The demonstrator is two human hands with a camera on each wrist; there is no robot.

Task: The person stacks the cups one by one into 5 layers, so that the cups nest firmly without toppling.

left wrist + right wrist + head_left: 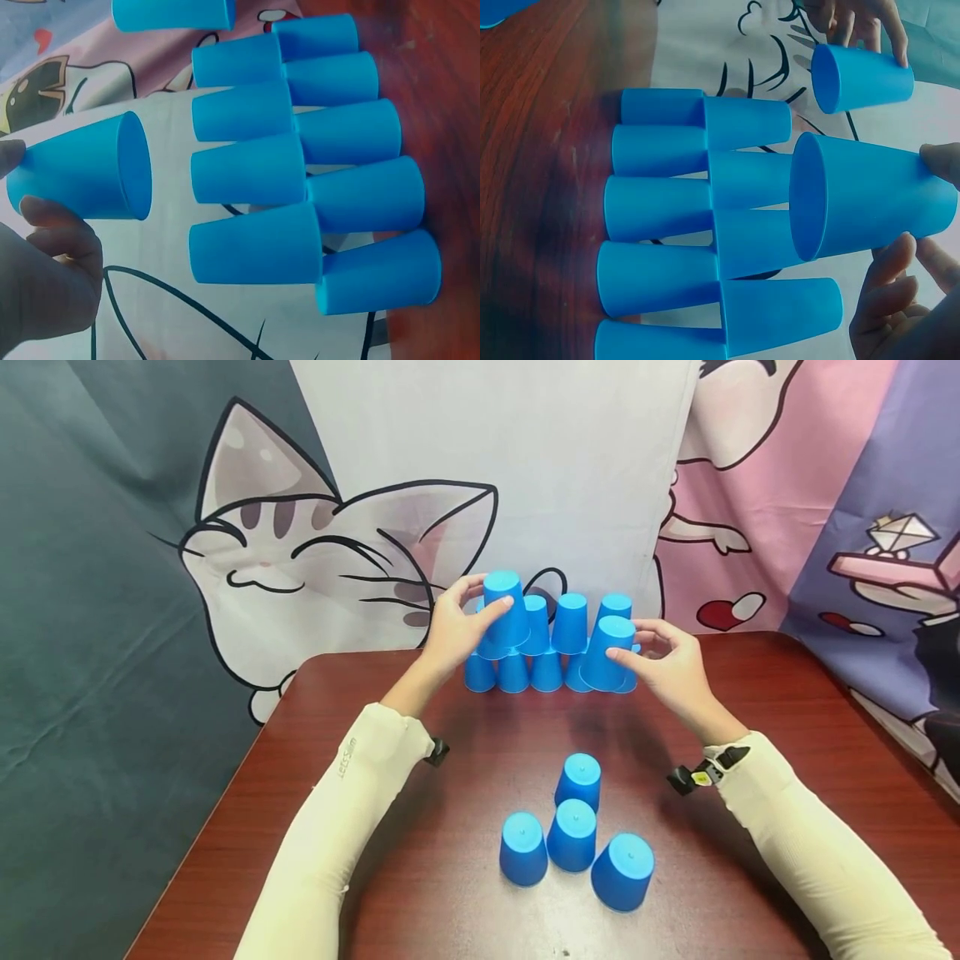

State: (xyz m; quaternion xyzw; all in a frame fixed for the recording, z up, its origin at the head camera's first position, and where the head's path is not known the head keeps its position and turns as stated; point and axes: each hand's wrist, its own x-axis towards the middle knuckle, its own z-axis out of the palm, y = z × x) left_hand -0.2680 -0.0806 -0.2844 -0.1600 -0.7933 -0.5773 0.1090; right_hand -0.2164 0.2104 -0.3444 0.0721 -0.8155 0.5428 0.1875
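My left hand grips an upside-down blue plastic cup near its base, between thumb and fingers. In the left wrist view this cup is apart from the upper row of a two-row cup stack. My right hand pinches another upside-down blue cup at the stack's right end. That cup overlaps the upper row in the right wrist view, and I cannot tell whether they touch. Every stacked cup stands rim down, the upper ones straddling the lower ones.
Several loose blue cups stand rim down nearer me, among them a front right cup and a left cup. The reddish-brown table ends just behind the stack, where a printed cartoon cloth hangs.
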